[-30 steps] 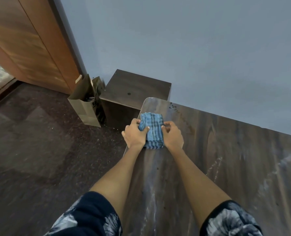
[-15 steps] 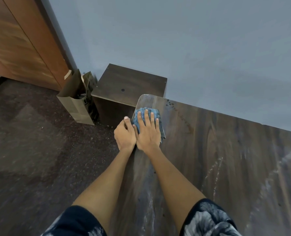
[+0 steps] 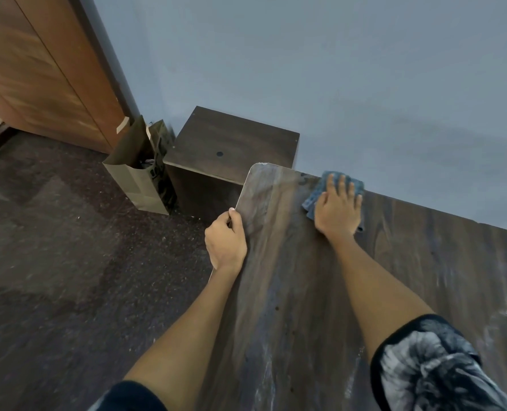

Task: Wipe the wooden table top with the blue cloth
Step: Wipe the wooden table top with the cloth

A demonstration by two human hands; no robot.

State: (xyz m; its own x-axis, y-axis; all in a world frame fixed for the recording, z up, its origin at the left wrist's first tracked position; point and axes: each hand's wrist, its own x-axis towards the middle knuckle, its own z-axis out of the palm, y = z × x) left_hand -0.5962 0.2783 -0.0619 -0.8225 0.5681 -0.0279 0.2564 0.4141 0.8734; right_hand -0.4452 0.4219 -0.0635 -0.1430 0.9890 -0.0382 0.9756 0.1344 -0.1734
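Here the right hand [image 3: 336,209] lies flat and open on the blue cloth [image 3: 314,200] at the tabletop's [image 3: 290,292] far edge near its far-left corner, directly beneath the palm, while the left hand [image 3: 226,241] grips the left edge, well apart.

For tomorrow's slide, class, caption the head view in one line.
Right hand presses the blue cloth flat on the wooden table top near the wall; left hand grips the table's edge.

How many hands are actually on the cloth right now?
1. The right hand lies flat on the blue cloth near the table's far edge by the wall. The left hand grips the table's left edge instead.
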